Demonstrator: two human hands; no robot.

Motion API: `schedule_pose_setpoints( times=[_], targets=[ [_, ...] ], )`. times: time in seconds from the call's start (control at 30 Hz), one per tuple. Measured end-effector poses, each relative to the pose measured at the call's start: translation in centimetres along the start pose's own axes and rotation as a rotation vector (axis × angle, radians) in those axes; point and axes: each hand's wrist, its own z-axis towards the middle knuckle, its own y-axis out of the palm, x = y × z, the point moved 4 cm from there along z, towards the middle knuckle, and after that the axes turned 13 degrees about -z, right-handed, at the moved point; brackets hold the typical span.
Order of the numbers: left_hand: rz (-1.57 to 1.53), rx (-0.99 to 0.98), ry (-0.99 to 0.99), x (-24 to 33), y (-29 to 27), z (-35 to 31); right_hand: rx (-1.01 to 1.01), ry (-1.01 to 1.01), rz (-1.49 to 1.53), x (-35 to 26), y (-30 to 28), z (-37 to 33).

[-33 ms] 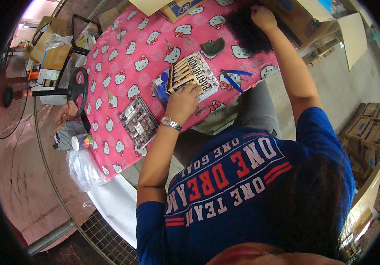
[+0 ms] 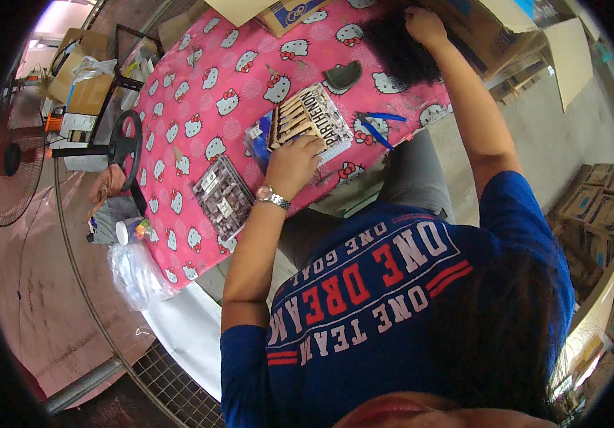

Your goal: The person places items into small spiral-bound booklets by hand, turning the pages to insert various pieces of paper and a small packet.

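My left hand (image 2: 295, 160), with a watch on its wrist, rests with curled fingers on the lower edge of a notebook (image 2: 308, 115) that has a picture of a columned building on its cover. Another notebook with a blue cover (image 2: 258, 142) shows partly beneath it. At the far right of the table, my right hand (image 2: 425, 27) has its fingers drawn together at a heap of thin black strands (image 2: 397, 50). What it pinches is too small to make out. Blue-handled pliers (image 2: 376, 128) lie right of the notebooks. A stack of dark grey patterned notebooks (image 2: 223, 198) lies to the left.
A pink patterned cloth (image 2: 171, 167) covers the table. A dark green curved piece (image 2: 343, 75) lies beyond the notebooks. Open cardboard boxes (image 2: 489, 43) stand at the far right. A black wheel-shaped part (image 2: 127, 148), a jar (image 2: 130, 231) and a plastic bag (image 2: 138, 277) are at the left edge.
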Motion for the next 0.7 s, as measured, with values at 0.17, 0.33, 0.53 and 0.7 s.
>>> schedule_pose_setpoints(
  times=[0.17,0.33,0.53,0.7],
  targets=[
    [-0.13,-0.047,-0.017,-1.2,-1.1,-0.5,-0.067,-0.15,0.391,-4.6,-6.2,-3.6],
    [0.025,0.003,0.017,-0.2,-0.6,-0.3,-0.304,-0.255,0.732,-9.4,-8.6,-10.2],
    [-0.036,-0.016,0.045,-0.6,-0.8,-0.2,-0.379,-0.238,0.837,-12.0,-9.2,-14.0],
    [-0.109,-0.021,0.079,-1.2,-0.9,-0.1,-0.379,-0.349,0.955,-12.4,-9.0,-14.8]
  ],
)
